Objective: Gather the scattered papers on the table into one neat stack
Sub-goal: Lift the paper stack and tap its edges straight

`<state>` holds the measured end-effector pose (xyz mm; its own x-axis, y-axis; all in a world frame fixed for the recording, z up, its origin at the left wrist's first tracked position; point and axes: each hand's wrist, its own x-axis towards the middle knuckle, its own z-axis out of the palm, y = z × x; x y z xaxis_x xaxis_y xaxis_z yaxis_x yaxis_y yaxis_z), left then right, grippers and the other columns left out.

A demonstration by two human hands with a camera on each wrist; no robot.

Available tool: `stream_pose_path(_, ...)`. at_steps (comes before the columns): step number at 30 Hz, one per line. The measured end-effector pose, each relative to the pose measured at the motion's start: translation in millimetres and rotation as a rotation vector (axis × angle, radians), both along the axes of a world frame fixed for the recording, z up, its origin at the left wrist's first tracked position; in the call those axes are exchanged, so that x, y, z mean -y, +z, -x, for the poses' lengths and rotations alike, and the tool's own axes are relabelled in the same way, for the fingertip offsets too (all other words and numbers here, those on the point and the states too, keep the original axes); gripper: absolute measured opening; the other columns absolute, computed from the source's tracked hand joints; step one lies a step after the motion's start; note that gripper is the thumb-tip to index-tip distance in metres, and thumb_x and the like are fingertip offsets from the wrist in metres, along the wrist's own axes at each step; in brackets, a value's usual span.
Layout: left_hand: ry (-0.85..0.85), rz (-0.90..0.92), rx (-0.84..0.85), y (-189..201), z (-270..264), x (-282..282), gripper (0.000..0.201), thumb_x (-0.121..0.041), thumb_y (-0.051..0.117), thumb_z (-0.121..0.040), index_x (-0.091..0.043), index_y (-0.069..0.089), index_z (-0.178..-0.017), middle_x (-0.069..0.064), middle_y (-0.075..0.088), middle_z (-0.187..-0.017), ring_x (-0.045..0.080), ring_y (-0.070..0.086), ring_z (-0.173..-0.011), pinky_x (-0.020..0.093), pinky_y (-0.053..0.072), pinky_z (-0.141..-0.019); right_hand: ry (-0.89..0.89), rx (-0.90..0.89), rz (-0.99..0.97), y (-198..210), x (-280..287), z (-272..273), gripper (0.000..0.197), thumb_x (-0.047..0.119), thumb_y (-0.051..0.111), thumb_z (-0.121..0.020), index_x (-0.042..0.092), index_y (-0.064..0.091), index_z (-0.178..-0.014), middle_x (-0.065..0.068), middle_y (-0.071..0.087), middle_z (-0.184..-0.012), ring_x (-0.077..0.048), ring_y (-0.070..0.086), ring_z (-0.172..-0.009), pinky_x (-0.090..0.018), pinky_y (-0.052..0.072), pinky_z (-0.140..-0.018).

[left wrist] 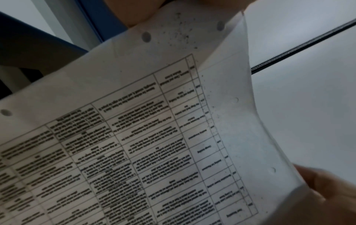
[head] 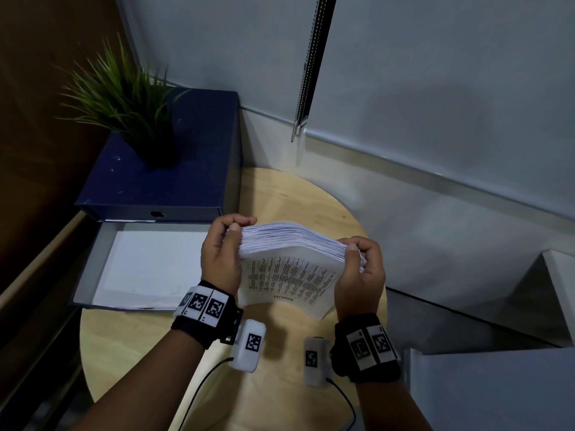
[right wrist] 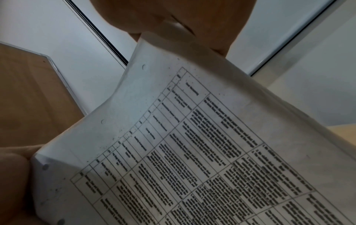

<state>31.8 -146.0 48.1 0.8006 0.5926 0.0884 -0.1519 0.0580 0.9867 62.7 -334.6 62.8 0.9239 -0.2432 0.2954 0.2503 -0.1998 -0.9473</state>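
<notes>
A thick stack of white papers [head: 287, 259] with printed tables on the near face stands on edge above the round wooden table [head: 280, 353], bowed along its top. My left hand [head: 222, 247] grips its left side, fingers curled over the top edge. My right hand [head: 361, 265] grips the right side the same way. In the left wrist view the printed sheet [left wrist: 154, 137] with punch holes fills the frame, and the other hand's fingers [left wrist: 327, 190] show at the lower right. The right wrist view shows the same sheet [right wrist: 192, 152] under my right hand [right wrist: 173, 22].
An open dark blue file box [head: 174, 169] sits at the table's left with a potted plant [head: 124, 98] on its lid and white sheets [head: 149, 265] in its tray. A blind cord [head: 308, 66] hangs at the wall behind. White furniture [head: 497, 393] stands right.
</notes>
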Motion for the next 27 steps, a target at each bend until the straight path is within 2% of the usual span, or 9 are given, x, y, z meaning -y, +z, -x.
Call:
stream_pose_path(4, -0.019, 0.069, 0.025, 4.1, 1.3, -0.1, 0.024, -0.025, 0.045, -0.095, -0.007, 0.061, -0.096, 0.012, 0.071, -0.105, 0.021, 0.065, -0.100, 0.025, 0.050, -0.084, 0.003, -0.020, -0.028, -1.3, 1.1, -1.9, 0.019, 0.014, 0.043, -0.092, 0.018, 0.060, -0.085, 0.017, 0.068, -0.081, 0.000, 0.061, -0.075, -0.015, 0.046, -0.065)
stream_pose_path(6, -0.034, -0.011, 0.009, 3.6, 3.2, 0.6, 0.021, -0.028, 0.058, -0.088, -0.009, 0.062, -0.097, 0.007, 0.072, -0.105, 0.019, 0.065, -0.101, 0.025, 0.050, -0.085, -0.019, 0.007, 0.021, -1.1, 0.7, -1.6, 0.010, 0.017, 0.052, -0.090, 0.019, 0.060, -0.085, 0.013, 0.066, -0.078, -0.001, 0.061, -0.077, -0.017, 0.047, -0.070)
stream_pose_path(8, -0.017, -0.043, -0.020, 1.8, 3.4, -0.1, 0.013, -0.021, 0.061, -0.086, -0.012, 0.063, -0.095, 0.002, 0.073, -0.103, 0.018, 0.066, -0.100, 0.029, 0.050, -0.088, -0.023, -0.004, 0.038, -1.7, -0.2, -0.8, 0.009, 0.018, 0.056, -0.088, 0.023, 0.060, -0.082, 0.015, 0.067, -0.079, 0.000, 0.062, -0.078, -0.015, 0.047, -0.071)
stream_pose_path(12, 0.004, -0.023, -0.034, 1.1, -0.1, -1.9, 0.013, -0.019, 0.052, -0.088, -0.016, 0.065, -0.087, 0.006, 0.072, -0.095, 0.025, 0.065, -0.095, 0.034, 0.049, -0.083, -0.003, -0.043, 0.001, -1.2, -0.5, -0.7, 0.021, 0.016, 0.046, -0.092, 0.026, 0.061, -0.080, 0.024, 0.068, -0.081, 0.003, 0.062, -0.075, -0.012, 0.047, -0.064)
stream_pose_path(15, 0.016, -0.010, -0.029, 0.8, -2.3, -2.3, 0.019, -0.020, 0.048, -0.090, -0.016, 0.065, -0.082, 0.002, 0.071, -0.088, 0.023, 0.064, -0.088, 0.029, 0.049, -0.078, 0.002, -0.055, -0.033, -0.4, 0.4, -0.8, 0.025, 0.016, 0.042, -0.092, 0.026, 0.063, -0.081, 0.020, 0.070, -0.080, -0.001, 0.064, -0.073, -0.017, 0.049, -0.060)
stream_pose_path(17, 0.018, 0.003, -0.026, 1.6, -2.7, -0.8, 0.026, -0.022, 0.044, -0.093, -0.010, 0.065, -0.084, 0.006, 0.070, -0.089, 0.022, 0.064, -0.087, 0.027, 0.049, -0.076, 0.010, -0.080, -0.065, 0.1, 1.1, -0.8, 0.028, 0.017, 0.038, -0.091, 0.024, 0.064, -0.080, 0.015, 0.070, -0.078, -0.003, 0.063, -0.070, -0.022, 0.049, -0.058)
stream_pose_path(22, 0.012, -0.008, 0.034, 6.5, 1.0, 1.9, 0.046, -0.034, 0.036, -0.096, 0.005, 0.061, -0.092, 0.010, 0.068, -0.092, 0.014, 0.063, -0.086, 0.018, 0.048, -0.076, 0.126, -0.103, -0.113, 0.0, 2.9, -1.2, 0.034, 0.035, 0.033, -0.093, 0.023, 0.063, -0.087, 0.001, 0.066, -0.086, -0.030, 0.063, -0.083, -0.044, 0.050, -0.070)
stream_pose_path(24, -0.010, 0.033, 0.075, 6.7, 1.8, 0.6, 0.053, -0.039, 0.037, -0.094, 0.009, 0.059, -0.096, 0.013, 0.067, -0.094, 0.015, 0.064, -0.087, 0.019, 0.048, -0.077, 0.176, -0.116, -0.109, -0.6, 3.8, 0.4, 0.037, 0.043, 0.030, -0.093, 0.025, 0.064, -0.093, 0.001, 0.066, -0.093, -0.031, 0.062, -0.088, -0.046, 0.050, -0.075)
stream_pose_path(27, -0.018, 0.048, 0.078, 7.6, 2.2, -0.1, 0.043, -0.029, 0.040, -0.095, 0.009, 0.059, -0.096, 0.013, 0.066, -0.092, 0.012, 0.063, -0.085, 0.017, 0.048, -0.075, 0.214, -0.120, -0.118, 0.7, 6.2, 2.2, 0.037, 0.043, 0.031, -0.093, 0.025, 0.063, -0.098, 0.002, 0.066, -0.099, -0.029, 0.063, -0.093, -0.046, 0.051, -0.079)
